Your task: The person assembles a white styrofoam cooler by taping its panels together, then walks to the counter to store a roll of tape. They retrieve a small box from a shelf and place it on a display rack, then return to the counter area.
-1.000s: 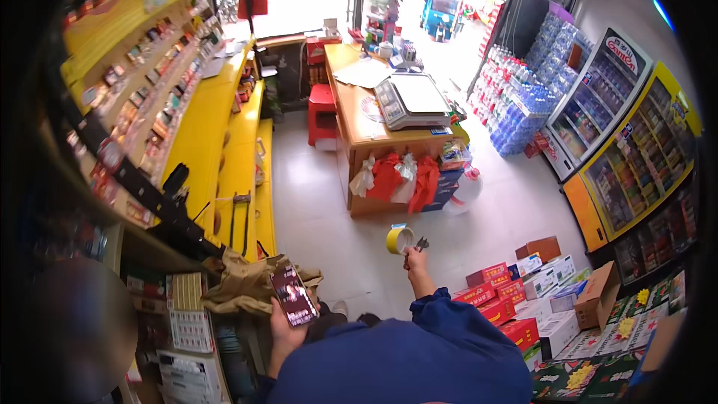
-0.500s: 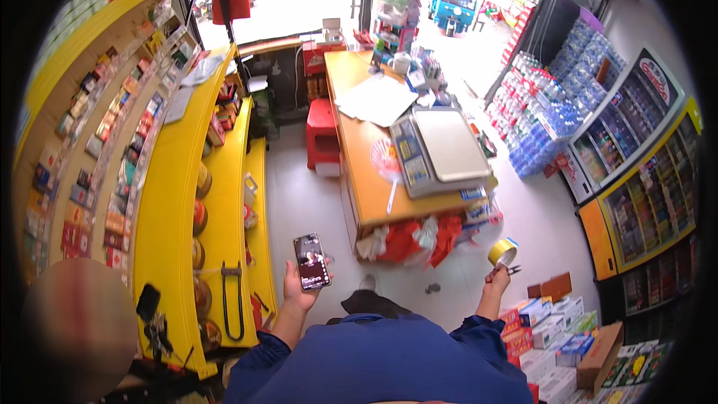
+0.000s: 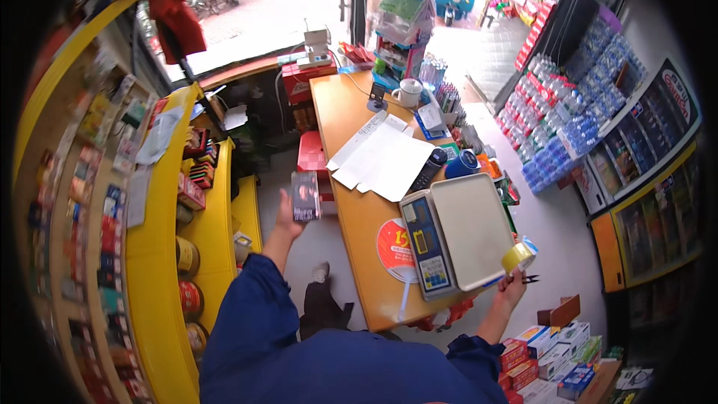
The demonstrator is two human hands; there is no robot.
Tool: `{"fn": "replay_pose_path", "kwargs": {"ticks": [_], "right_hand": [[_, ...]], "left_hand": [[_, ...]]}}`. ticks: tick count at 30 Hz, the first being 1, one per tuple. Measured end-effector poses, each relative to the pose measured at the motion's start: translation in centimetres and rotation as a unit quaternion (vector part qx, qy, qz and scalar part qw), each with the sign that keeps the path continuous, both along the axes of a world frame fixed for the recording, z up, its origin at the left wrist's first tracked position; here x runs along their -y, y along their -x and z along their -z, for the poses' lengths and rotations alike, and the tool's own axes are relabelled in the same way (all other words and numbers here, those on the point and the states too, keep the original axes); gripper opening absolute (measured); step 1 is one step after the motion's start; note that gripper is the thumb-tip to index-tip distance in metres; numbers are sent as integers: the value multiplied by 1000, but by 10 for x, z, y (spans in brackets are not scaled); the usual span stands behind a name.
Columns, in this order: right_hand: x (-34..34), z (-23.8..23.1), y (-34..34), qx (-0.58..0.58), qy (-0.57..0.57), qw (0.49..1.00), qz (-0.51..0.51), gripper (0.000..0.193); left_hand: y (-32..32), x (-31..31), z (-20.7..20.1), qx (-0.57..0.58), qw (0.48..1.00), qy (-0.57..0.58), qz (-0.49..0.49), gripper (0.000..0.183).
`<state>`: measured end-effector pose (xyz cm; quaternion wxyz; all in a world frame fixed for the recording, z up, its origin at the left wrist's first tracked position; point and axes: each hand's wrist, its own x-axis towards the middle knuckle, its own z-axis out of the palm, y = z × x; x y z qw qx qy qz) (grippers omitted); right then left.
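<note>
My left hand [image 3: 287,217] is closed around a smartphone [image 3: 305,196], its lit screen facing up, beside the left edge of the wooden counter [image 3: 381,295]. In my right hand [image 3: 510,289] is a roll of yellow tape [image 3: 514,258], standing up from the fingers by the near right corner of the scale [image 3: 467,232]. Two dark prongs [image 3: 531,279] of a small tool also stick out of that hand; its handle is hidden. On the counter, a flattened white cardboard sheet [image 3: 385,161] and a round red hand fan [image 3: 396,247] lie near the scale.
Yellow shelving [image 3: 161,277] with small packs and jars runs along the left. A red stool [image 3: 311,152] stands against the counter. Shrink-wrapped bottles [image 3: 557,135] and a drinks fridge [image 3: 651,202] line the right. Stacked boxes [image 3: 553,359] sit low at right.
I have moved forward along the counter, which is now nearer, with a foot stepping out. Both hands keep hold of their things; the right has come up beside the scale.
</note>
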<state>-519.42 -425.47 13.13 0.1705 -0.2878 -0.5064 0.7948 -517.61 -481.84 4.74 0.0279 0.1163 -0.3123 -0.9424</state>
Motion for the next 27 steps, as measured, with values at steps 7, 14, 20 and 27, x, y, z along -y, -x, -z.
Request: {"fn": "replay_pose_path", "kwargs": {"ticks": [7, 14, 20, 27], "right_hand": [[23, 27, -62, 33, 32, 990, 136, 18], [110, -7, -71, 102, -37, 957, 270, 20], [171, -25, -37, 103, -85, 961, 244, 10], [219, -21, -18, 134, -112, 964, 201, 13]], "left_hand": [[239, 92, 37, 4, 999, -23, 28, 70], [392, 117, 59, 92, 994, 6, 60, 62], [496, 160, 116, 115, 982, 145, 44, 68], [458, 132, 63, 90, 906, 397, -116, 55]]}}
